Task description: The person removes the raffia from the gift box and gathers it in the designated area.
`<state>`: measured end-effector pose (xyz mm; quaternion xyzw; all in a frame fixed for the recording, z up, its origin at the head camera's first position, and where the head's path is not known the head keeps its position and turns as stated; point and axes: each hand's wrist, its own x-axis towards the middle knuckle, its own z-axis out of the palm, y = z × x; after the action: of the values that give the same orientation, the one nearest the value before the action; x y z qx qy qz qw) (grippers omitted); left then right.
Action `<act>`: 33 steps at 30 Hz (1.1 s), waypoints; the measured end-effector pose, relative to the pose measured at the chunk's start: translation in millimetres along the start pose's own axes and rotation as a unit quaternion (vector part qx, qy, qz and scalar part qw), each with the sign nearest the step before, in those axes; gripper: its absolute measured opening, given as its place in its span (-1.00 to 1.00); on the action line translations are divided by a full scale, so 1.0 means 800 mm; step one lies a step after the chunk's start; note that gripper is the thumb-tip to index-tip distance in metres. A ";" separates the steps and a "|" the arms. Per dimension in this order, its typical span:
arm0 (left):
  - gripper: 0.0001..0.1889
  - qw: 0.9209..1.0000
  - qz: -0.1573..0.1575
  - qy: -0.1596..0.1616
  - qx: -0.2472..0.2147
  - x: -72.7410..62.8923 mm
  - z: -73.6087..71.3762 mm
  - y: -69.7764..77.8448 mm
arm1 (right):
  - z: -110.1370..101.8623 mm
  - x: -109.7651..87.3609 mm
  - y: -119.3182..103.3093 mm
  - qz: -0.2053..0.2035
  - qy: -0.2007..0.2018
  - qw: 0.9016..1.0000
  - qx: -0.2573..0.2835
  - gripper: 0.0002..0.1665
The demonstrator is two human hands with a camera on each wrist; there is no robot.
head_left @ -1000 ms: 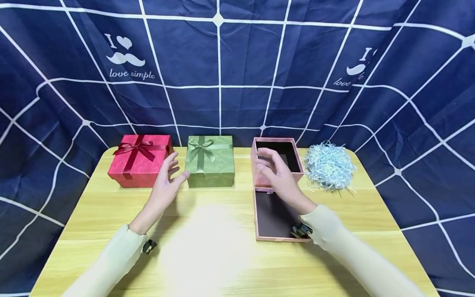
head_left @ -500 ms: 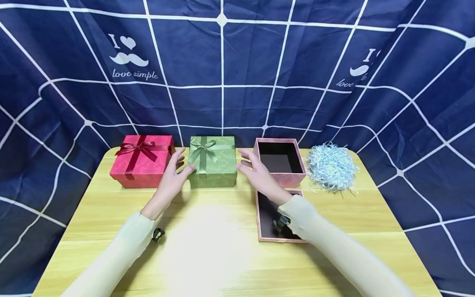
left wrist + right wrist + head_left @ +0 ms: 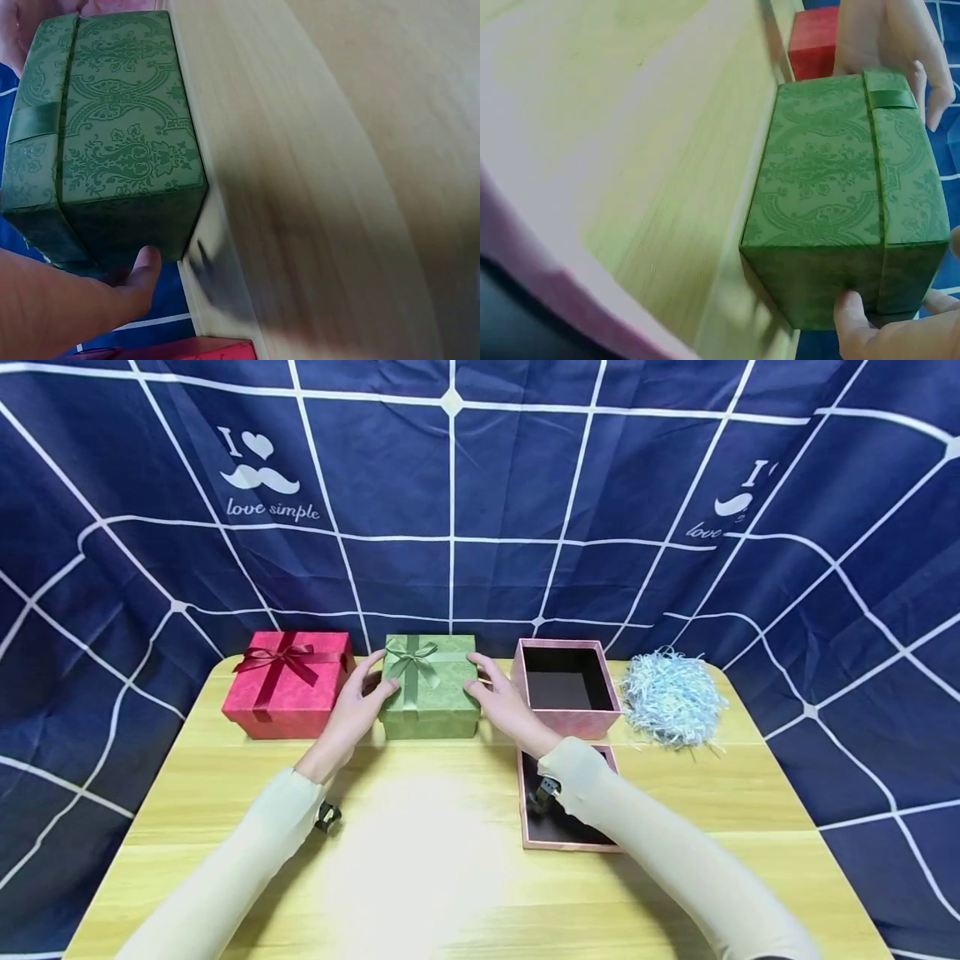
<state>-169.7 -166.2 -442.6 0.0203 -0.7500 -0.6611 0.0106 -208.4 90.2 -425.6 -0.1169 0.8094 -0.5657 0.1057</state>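
Two hands flank one green box [image 3: 442, 700] in the head view. The left hand [image 3: 351, 706] is at its left side, the right hand [image 3: 508, 702] at its right side. Each grip is partly spread, thumb and index finger apart, with the tips at the lid edge. The green box stands on the tabletop [image 3: 202, 802], lid on, a bow [image 3: 415, 662] on top. The red box [image 3: 309, 693] stands to its left. To its right stand the lidless pink box [image 3: 573, 722] and, just beside that, the blue shredded paper [image 3: 673, 697]. The pink lid [image 3: 573, 828] lies inside up in front of the pink box, partly covered by the right sleeve [image 3: 600, 781].

Left wrist view: the thumb of the left hand is extended at the near side of the green box. The other fingers are hidden; their contact cannot be determined. Part of the red box shows at the lower edge.

Right wrist view: the thumb of the right hand rests on the side face of the green box. The remaining fingers are largely hidden. At the opposite end, the left hand's fingers are extended.
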 end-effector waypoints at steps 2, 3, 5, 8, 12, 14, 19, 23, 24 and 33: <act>-0.29 1.000 0.002 -0.003 -0.002 0.002 0.001 0.000 | 0.002 0.002 0.002 0.001 0.008 1.000 0.008 -0.28; -0.29 1.000 0.004 -0.005 -0.004 0.002 0.002 0.000 | 0.003 0.003 0.003 0.002 0.013 1.000 0.012 -0.28; -0.28 1.000 0.007 -0.006 -0.008 0.004 0.001 0.000 | 0.004 0.003 0.003 0.003 0.019 1.000 0.019 -0.27; -0.28 1.000 0.012 -0.008 -0.009 0.005 -0.002 -0.001 | 0.005 0.003 0.001 0.006 0.019 0.999 0.032 -0.26; -0.28 1.000 0.009 -0.014 0.000 0.002 -0.008 -0.004 | 0.005 0.002 -0.002 0.014 0.014 0.999 0.039 -0.23; -0.27 1.000 0.009 -0.019 0.003 0.002 -0.009 -0.003 | 0.004 0.001 -0.002 0.016 0.016 0.999 0.037 -0.22; -0.24 1.000 0.010 -0.024 0.004 0.005 -0.008 0.001 | 0.001 0.001 0.000 0.012 0.019 0.999 0.038 -0.21; -0.25 1.000 0.007 -0.013 0.025 0.006 -0.004 0.005 | 0.001 0.001 -0.001 0.015 0.015 0.999 0.046 -0.19; -0.25 0.999 0.007 -0.009 0.031 0.006 -0.004 0.006 | 0.001 0.001 -0.002 0.015 0.016 0.999 0.048 -0.19; -0.26 0.999 0.006 0.000 0.047 0.006 -0.004 0.010 | -0.001 0.002 -0.007 0.012 0.017 0.998 0.058 -0.17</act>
<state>-174.2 -168.5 -434.7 0.0166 -0.7805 -0.6248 0.0133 -210.0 88.0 -419.9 -0.0915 0.7783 -0.6122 0.1053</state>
